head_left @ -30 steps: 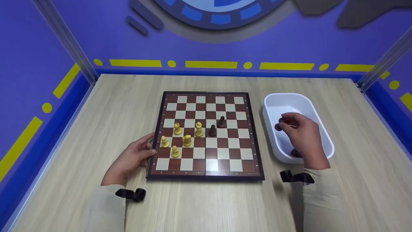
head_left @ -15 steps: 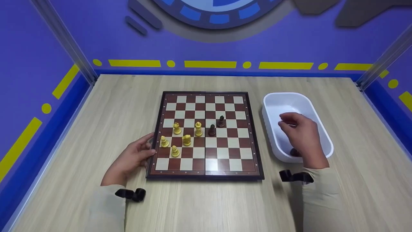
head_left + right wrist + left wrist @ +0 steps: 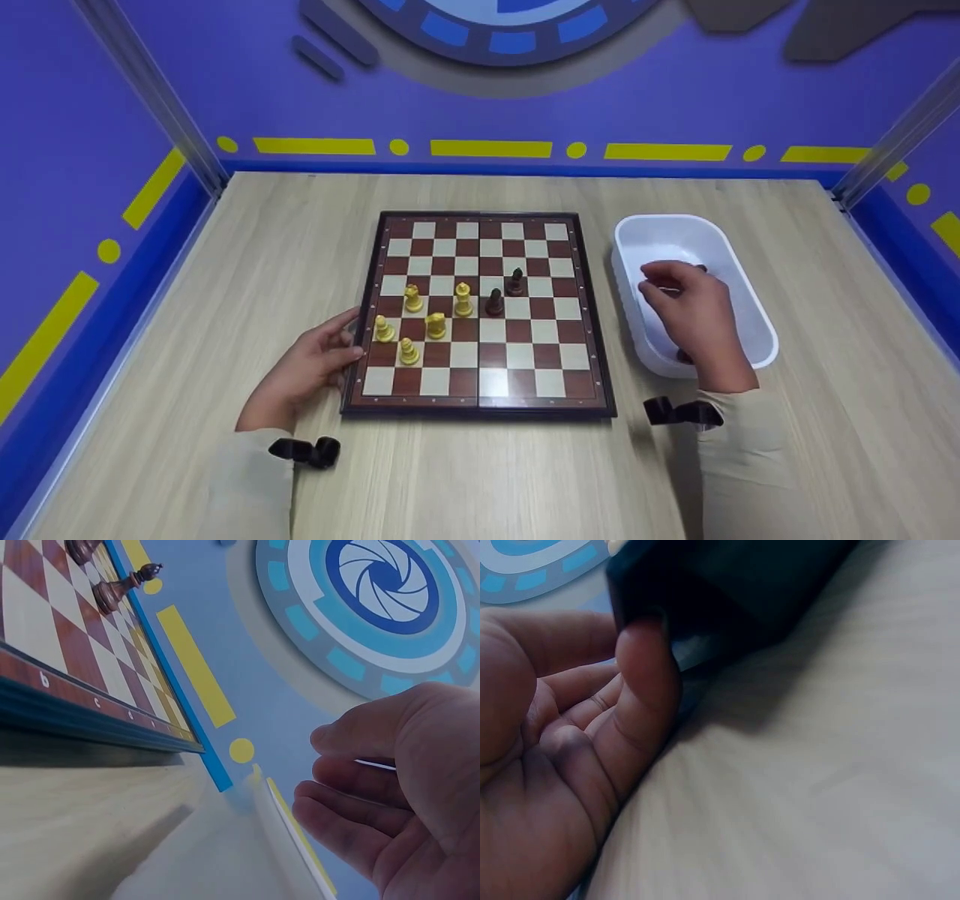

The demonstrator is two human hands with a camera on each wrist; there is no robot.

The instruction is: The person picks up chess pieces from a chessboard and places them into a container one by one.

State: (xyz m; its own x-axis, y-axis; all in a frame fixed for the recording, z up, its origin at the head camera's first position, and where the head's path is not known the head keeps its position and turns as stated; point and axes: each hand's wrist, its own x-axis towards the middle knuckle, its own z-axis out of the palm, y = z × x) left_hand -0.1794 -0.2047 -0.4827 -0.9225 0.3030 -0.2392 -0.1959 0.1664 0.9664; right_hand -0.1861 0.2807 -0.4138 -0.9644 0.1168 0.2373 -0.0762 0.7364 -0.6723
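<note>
My left hand [image 3: 311, 364] holds the left edge of a folding chessboard [image 3: 538, 401]; in the left wrist view the thumb [image 3: 646, 664] presses against the board's dark side. Over the white plastic tub [image 3: 754, 319] hovers my right hand [image 3: 694, 307], fingers loosely bent, with a gap between thumb and fingertips and nothing in them. Dark chess pieces [image 3: 684, 356] lie in the tub, partly hidden by that hand. On the board stand a dark bishop [image 3: 112, 594], a dark pawn [image 3: 494, 302], a yellow king [image 3: 463, 300], a yellow knight [image 3: 436, 326] and several other yellow pieces [image 3: 408, 352].
The wooden table [image 3: 480, 480] carries the board at its middle and the tub to the right. Blue-purple panels [image 3: 495, 112] with yellow marks wall in the back and both sides.
A dark chess piece pinched by my right hand a second ago has been let go into the tub. That hand has since shifted slightly left; the left hand stays put.
</note>
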